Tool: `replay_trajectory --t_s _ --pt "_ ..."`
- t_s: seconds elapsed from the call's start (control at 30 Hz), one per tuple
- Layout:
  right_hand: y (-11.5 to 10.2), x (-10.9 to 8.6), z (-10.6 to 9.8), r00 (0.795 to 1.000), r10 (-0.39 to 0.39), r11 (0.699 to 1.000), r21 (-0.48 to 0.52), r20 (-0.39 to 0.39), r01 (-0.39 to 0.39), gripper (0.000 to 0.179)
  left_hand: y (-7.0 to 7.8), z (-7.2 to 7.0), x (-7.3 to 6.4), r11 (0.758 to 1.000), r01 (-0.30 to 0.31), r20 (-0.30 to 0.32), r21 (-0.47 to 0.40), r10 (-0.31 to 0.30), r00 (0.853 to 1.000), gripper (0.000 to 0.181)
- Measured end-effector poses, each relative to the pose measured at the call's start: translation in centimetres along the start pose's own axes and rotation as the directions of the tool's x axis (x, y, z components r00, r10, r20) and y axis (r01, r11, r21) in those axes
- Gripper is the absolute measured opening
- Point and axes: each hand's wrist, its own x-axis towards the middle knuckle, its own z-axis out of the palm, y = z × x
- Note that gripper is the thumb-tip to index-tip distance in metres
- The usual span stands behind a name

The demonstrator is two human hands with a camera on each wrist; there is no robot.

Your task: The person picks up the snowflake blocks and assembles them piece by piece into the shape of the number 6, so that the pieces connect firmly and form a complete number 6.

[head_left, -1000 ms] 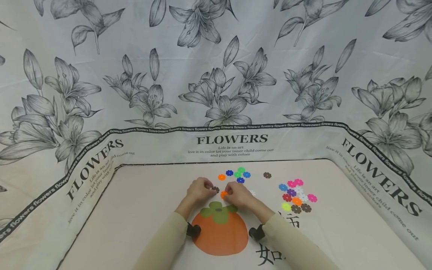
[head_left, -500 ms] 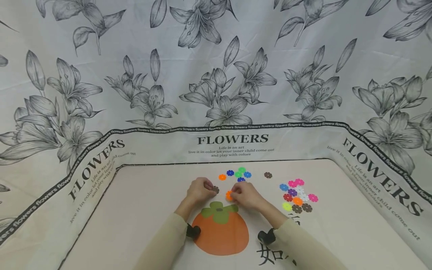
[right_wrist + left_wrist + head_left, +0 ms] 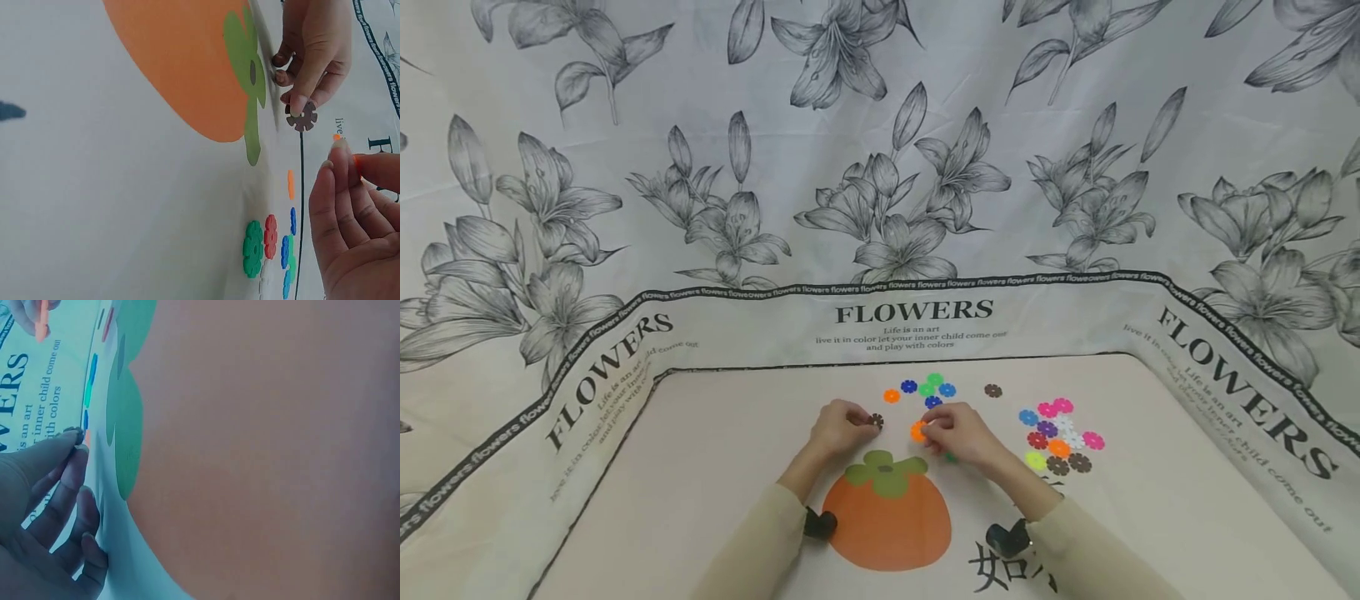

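In the head view, we see the left hand (image 3: 841, 429) pinching a brown disc (image 3: 876, 422) at its fingertips and the right hand (image 3: 961, 433) pinching an orange disc (image 3: 918, 431), a gap between them. Beyond both runs the far edge (image 3: 775, 365); pale table (image 3: 707, 475) stretches leftward from the left hand.

In the left wrist view, we find a printed persimmon (image 3: 250, 456) beside that hand.

In the right wrist view, we notice a green disc (image 3: 252, 249) near the right hand.

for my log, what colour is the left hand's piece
The piece is brown, clearest in the right wrist view.
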Motion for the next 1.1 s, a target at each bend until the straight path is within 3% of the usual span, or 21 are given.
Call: replay_trajectory --t_s 0.17,0.5,0.8,1.1 --pt "0.0 -0.2 -0.2 1.0 -0.004 0.998 0.061 0.005 0.004 0.021 -0.4 -0.7 -0.7 0.997 -0.075 0.011 -0.033 0.076 0.997 0.011" --pt "-0.4 -0.7 -0.8 0.999 0.013 0.99 0.138 0.034 -0.017 0.023 0.3 -1.3 -1.6 0.976 -0.203 0.055 -0.078 0.207 0.977 0.008" --pt "-0.3 -1.5 -0.5 0.998 0.008 0.98 0.197 0.07 -0.022 0.026 0.4 -1.1 -3.3 0.964 -0.234 0.111 -0.129 0.249 0.962 0.004" --pt "-0.5 -2.1 -0.1 0.997 -0.013 0.97 0.243 0.078 -0.007 0.027 1.1 -1.1 -4.6 0.938 -0.303 0.098 -0.168 0.322 0.942 0.008"
